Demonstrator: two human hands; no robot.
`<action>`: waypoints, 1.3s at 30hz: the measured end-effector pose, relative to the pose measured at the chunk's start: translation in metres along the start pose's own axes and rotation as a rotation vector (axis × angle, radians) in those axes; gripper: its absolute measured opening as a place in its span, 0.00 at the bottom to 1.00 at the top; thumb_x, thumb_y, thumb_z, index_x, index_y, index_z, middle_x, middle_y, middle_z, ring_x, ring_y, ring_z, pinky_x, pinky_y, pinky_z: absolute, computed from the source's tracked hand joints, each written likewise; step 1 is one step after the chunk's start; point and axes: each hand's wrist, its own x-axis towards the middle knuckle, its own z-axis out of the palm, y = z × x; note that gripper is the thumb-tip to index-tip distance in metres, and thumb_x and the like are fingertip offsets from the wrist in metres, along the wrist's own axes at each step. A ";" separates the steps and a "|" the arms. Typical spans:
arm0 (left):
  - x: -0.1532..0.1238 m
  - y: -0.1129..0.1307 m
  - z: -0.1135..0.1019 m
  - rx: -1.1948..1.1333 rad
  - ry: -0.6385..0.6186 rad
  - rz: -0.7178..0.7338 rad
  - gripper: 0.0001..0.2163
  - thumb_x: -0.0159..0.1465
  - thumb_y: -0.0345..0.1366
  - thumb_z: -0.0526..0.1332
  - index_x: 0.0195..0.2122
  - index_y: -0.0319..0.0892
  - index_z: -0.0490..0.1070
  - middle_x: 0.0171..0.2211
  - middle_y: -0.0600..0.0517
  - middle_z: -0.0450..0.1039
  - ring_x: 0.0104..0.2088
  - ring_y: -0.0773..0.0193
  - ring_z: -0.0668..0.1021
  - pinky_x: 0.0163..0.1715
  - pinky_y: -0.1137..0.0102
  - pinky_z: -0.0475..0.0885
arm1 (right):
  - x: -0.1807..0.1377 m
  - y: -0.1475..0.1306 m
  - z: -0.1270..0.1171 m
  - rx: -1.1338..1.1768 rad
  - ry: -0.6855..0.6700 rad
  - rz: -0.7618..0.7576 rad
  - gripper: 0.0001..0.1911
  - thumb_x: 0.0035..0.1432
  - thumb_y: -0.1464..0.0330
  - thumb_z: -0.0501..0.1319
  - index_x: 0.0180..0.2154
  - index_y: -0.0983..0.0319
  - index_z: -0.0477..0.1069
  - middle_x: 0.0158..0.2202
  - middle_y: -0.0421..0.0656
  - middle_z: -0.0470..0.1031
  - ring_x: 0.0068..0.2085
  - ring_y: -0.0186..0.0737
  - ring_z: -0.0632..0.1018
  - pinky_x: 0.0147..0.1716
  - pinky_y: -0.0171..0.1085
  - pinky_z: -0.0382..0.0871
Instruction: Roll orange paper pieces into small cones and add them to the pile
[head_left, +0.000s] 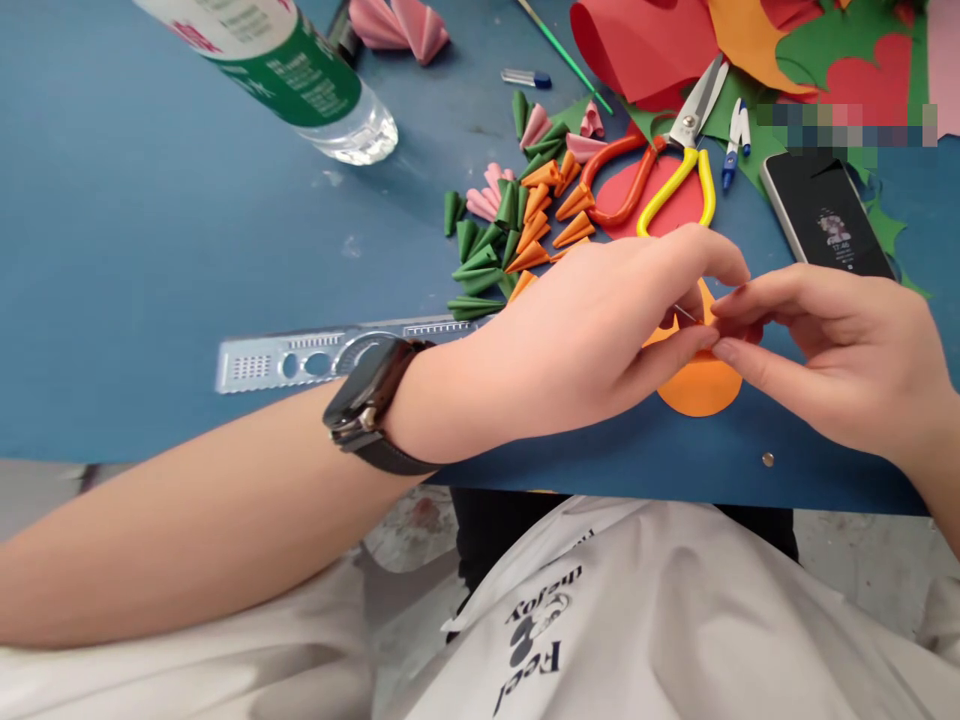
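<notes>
My left hand (pixel 577 340), with a dark watch on its wrist, has thumb and fingers drawn together near the table's front edge. The fingertips of my right hand (pixel 847 350) are pinched and meet those of the left. A thin pale sliver (pixel 685 314) shows between the fingers; what else they hold is hidden. Orange paper (pixel 699 388) with a rounded edge lies directly beneath the fingertips. Beyond my left hand are several small rolled paper cones, green (pixel 480 260), orange (pixel 576 202) and pink (pixel 487 196).
Scissors (pixel 688 130) with red and yellow handles lie on coloured paper (pixel 645 45). A phone (pixel 825 215) is beside two pens (pixel 731 160). A clear ruler (pixel 277 358) extends under my left wrist. A water bottle (pixel 300 80) stands at the left. A small round metal piece (pixel 767 460) lies near the edge.
</notes>
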 end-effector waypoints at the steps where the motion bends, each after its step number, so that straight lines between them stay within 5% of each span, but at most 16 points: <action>1: 0.000 0.000 0.000 -0.015 -0.001 -0.004 0.09 0.74 0.32 0.64 0.54 0.48 0.73 0.42 0.54 0.85 0.40 0.58 0.89 0.36 0.66 0.79 | 0.000 0.000 -0.001 0.007 -0.006 -0.007 0.09 0.65 0.72 0.74 0.46 0.54 0.84 0.41 0.36 0.88 0.36 0.37 0.85 0.40 0.39 0.85; 12: 0.000 -0.004 0.013 -0.392 0.167 -0.160 0.26 0.61 0.35 0.80 0.55 0.48 0.70 0.49 0.48 0.80 0.47 0.56 0.86 0.41 0.63 0.85 | 0.002 -0.003 0.008 0.172 0.163 0.041 0.19 0.63 0.79 0.74 0.50 0.52 0.86 0.45 0.37 0.90 0.43 0.39 0.90 0.47 0.38 0.91; 17: -0.004 -0.001 0.029 -0.561 0.223 -0.271 0.16 0.65 0.29 0.72 0.48 0.47 0.69 0.39 0.54 0.80 0.38 0.64 0.86 0.37 0.69 0.87 | 0.006 -0.002 0.012 0.323 0.226 0.088 0.16 0.60 0.81 0.75 0.43 0.54 0.87 0.39 0.35 0.90 0.40 0.38 0.91 0.44 0.35 0.91; 23: -0.006 0.003 0.037 -0.378 0.320 -0.196 0.06 0.68 0.28 0.70 0.36 0.44 0.74 0.36 0.53 0.82 0.35 0.66 0.83 0.38 0.69 0.86 | 0.006 -0.001 0.018 0.384 0.265 0.119 0.15 0.60 0.82 0.74 0.39 0.54 0.86 0.38 0.34 0.89 0.40 0.38 0.91 0.44 0.34 0.91; 39: -0.007 0.007 0.038 -0.179 0.359 -0.110 0.02 0.68 0.28 0.67 0.38 0.42 0.77 0.36 0.50 0.83 0.35 0.64 0.83 0.38 0.67 0.84 | 0.002 -0.005 0.018 0.213 0.285 -0.003 0.15 0.60 0.78 0.79 0.42 0.53 0.84 0.38 0.34 0.89 0.39 0.36 0.90 0.42 0.34 0.90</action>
